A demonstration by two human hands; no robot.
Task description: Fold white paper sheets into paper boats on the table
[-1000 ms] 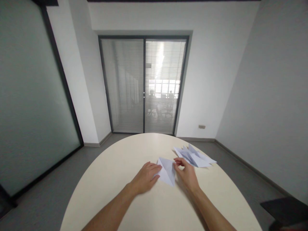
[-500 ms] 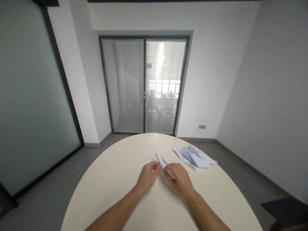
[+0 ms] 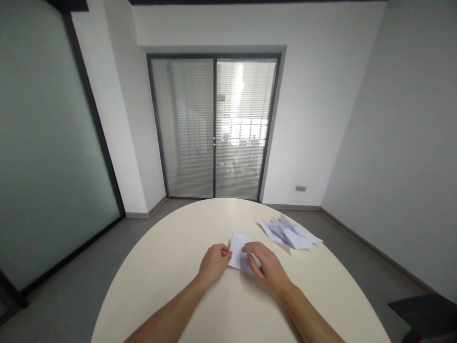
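A small white sheet of paper (image 3: 237, 247) lies nearly flat on the table in front of me, its right part covered by my hand. My left hand (image 3: 214, 263) is closed, with thumb and finger pinched at the paper's left edge. Over the right side of the paper, my right hand (image 3: 267, 267) has its thumb and index finger apart. The fingertips rest on the sheet or just above it. To the right and farther back lies a loose pile of folded white papers (image 3: 291, 234), apart from both hands.
The round cream table (image 3: 167, 281) fills the foreground, its curved edge (image 3: 228, 199) near the glass doors (image 3: 214, 124) with blinds. A dark flat object (image 3: 424, 312) stands at the lower right beside the table. A frosted glass panel (image 3: 50, 143) is on the left.
The paper, seen narrow and edge-on between my fingers before, now shows a broad face on the table. My left hand has shifted slightly left, and my right fingers have spread apart.
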